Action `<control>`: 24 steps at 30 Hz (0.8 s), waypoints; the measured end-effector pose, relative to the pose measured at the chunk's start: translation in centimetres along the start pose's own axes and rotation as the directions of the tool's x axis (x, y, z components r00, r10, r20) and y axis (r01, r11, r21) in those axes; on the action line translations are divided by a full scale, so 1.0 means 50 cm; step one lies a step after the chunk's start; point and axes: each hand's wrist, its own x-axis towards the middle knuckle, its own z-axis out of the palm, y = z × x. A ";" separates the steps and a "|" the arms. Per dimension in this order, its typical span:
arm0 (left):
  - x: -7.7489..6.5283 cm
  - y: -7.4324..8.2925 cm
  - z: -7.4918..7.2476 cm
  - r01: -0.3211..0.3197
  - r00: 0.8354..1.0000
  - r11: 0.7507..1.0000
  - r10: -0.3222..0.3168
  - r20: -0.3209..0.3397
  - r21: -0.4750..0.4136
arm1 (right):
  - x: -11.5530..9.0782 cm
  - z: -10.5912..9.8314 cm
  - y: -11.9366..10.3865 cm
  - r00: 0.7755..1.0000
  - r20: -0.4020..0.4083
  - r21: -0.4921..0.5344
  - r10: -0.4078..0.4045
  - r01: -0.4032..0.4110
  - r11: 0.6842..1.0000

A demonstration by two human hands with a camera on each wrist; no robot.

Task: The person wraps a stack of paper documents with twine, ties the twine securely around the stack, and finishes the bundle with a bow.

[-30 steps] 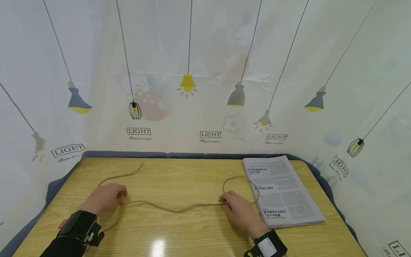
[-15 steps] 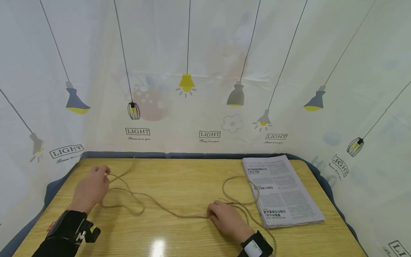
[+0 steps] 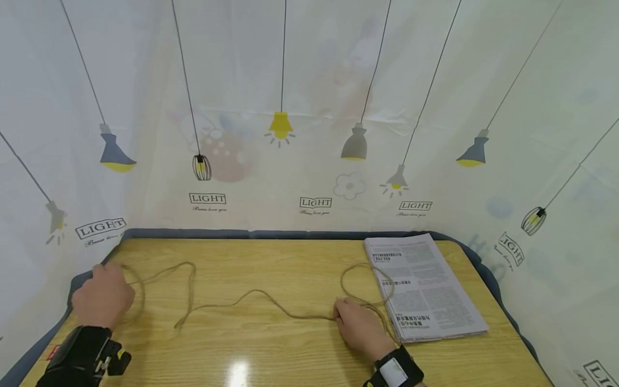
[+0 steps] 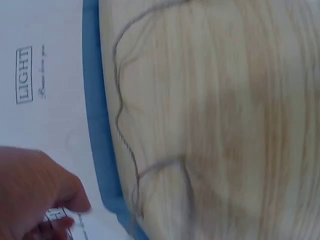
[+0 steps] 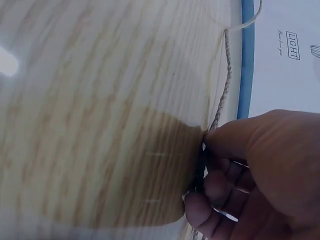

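A thin tan twine (image 3: 309,317) runs in loose bends across the wooden table (image 3: 251,355). Over at the table's left edge, my left hand (image 3: 103,295) has its fingers curled in and grips the twine, whose blurred loop hangs beside it. In the left wrist view, the twisted twine (image 4: 119,100) trails over the wood; the grip itself is mostly hidden. My right hand (image 3: 360,325) pinches the twine low over the table, just left of a paper stack. Thumb and bent fingers of the right hand (image 5: 270,160) meet around it in the right wrist view.
A stack of printed paper (image 3: 430,295) lies at the table's right, with a loop of twine overlapping its left edge. Behind the table hangs a pale curtain (image 3: 271,172) printed with lamps. Dark blue edging (image 3: 290,235) lines the table's far side.
My left hand has moved left, first up and then toward the table's left edge, drawing the twine along. My right hand shifted left, then back right, still holding the twine.
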 end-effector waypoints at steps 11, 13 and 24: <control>-0.051 0.199 0.099 -0.558 0.773 0.765 0.620 0.136 -0.321 | -0.005 0.006 0.008 0.998 -0.021 -0.084 -0.057 0.056 0.995; -0.069 0.230 0.111 -0.521 0.718 0.734 0.653 0.242 -0.436 | -0.003 0.008 0.010 0.997 -0.040 -0.128 -0.070 0.064 0.990; -0.115 0.238 0.149 -0.482 0.564 0.635 0.752 0.341 -0.603 | -0.007 -0.004 0.020 0.991 -0.106 -0.007 -0.078 0.077 0.997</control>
